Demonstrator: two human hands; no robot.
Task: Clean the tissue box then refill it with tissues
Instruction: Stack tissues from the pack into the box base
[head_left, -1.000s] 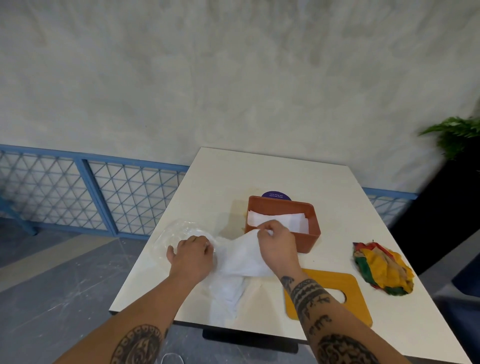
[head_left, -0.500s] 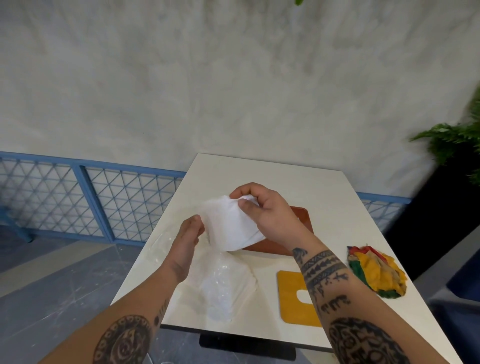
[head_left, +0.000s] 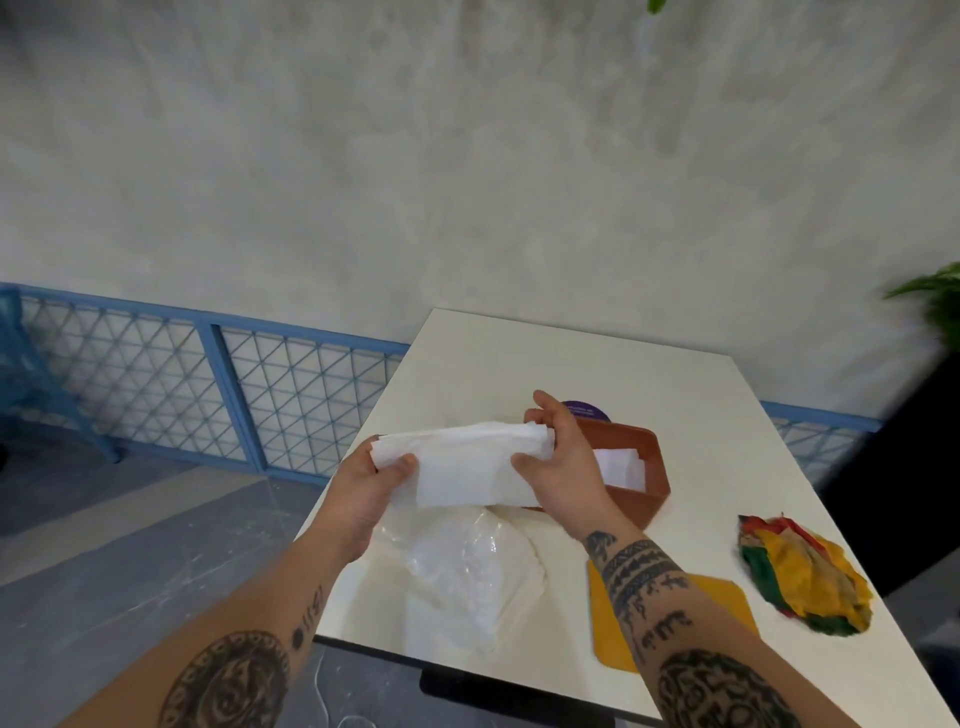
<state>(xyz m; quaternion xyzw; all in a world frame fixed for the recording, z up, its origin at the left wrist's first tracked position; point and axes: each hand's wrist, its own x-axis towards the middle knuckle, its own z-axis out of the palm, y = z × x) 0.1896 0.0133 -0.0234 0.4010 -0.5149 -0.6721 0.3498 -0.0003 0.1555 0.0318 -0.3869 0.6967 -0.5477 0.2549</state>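
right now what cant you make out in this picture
All in the head view:
- Tissue box: its left half is behind the right hand and the held tissues, so how full it is cannot be told.
- Yellow lid: the right forearm covers its opening.
- Purple label: print too small to read.
- Plastic wrapper: whether tissues remain inside is unclear.
- Plant: cut off by the right edge.

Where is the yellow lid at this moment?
Head view: the yellow lid lies flat on the table near its front edge, partly hidden by the right forearm, between the plastic wrapper and the multicoloured cloth.
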